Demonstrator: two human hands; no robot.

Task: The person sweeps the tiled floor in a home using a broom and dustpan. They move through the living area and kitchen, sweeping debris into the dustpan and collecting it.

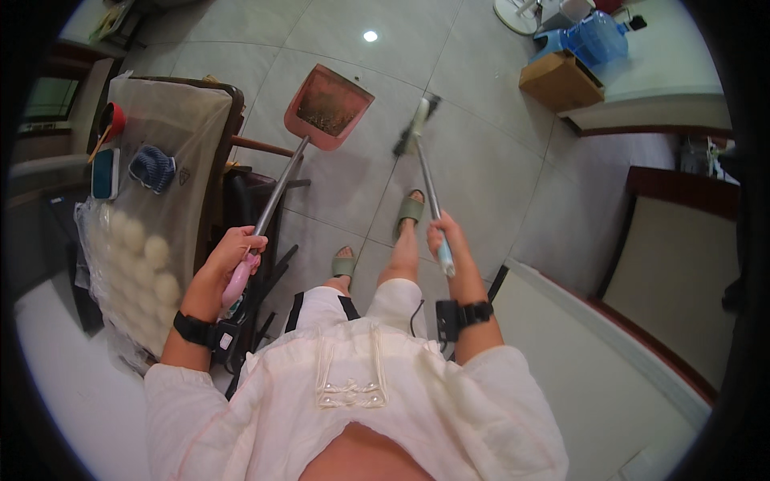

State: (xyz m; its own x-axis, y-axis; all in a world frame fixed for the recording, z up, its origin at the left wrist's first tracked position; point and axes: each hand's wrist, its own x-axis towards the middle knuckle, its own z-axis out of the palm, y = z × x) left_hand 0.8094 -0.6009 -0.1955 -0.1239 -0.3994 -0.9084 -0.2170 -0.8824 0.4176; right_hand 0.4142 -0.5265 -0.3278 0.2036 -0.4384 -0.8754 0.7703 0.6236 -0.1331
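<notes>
My left hand (234, 255) grips the long metal handle of a pink dustpan (331, 136), just above its pink plastic grip. Debris (328, 114) lies in the pan, which is out ahead of me over the grey tiles. Around the handle of a broom (426, 168) my right hand (446, 234) is closed, with the pale blue handle end sticking out below it. The broom's dark bristles (402, 144) are at the floor, to the right of the dustpan and apart from it. A small dark speck (357, 78) is by the pan's far edge.
On my left stands a table (204, 156) under clear plastic, bearing a red bowl (113, 120), a striped cloth (153, 168) and pale round pieces in a bag (138, 252). A dark chair (246, 192) adjoins it. A cardboard box (559, 78) and a blue water jug (601, 39) stand ahead right.
</notes>
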